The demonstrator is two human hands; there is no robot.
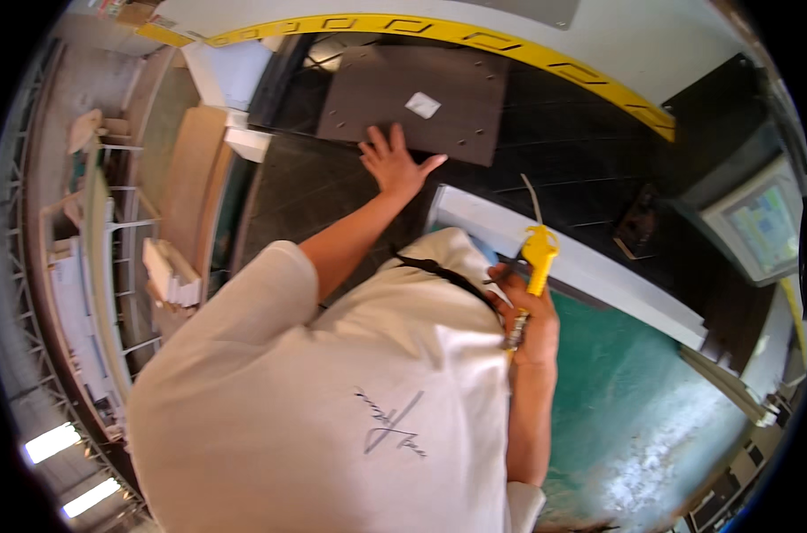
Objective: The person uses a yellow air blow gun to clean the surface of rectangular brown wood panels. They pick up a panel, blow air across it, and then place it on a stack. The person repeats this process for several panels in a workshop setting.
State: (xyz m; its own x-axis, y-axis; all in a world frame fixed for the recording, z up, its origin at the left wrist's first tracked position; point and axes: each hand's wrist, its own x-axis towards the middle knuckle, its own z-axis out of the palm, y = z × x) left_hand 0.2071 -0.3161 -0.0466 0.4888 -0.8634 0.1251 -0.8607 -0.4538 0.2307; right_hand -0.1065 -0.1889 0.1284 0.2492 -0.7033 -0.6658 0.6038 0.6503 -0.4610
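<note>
A flat dark brown panel (377, 84) with small holes near its edges lies on the black slatted bed (563, 169) of a machine. On it sits a small white label (423, 105). My left hand (395, 167) is spread out over the panel's near edge, its fingertips resting on the surface. In my right hand (530, 324) is a yellow air blow gun (539, 253), held close to my body. Its thin bent nozzle (532, 197) points away from me, and a metal fitting (516, 330) shows at its lower end.
A yellow guard strip (457, 30) arches across the machine beyond the panel. To the right stands a screen (761, 218); a dark block (635, 222) lies on the bed nearby. A white rail (590, 271) borders the bed above green floor. Shelves with boards (172, 275) stand left.
</note>
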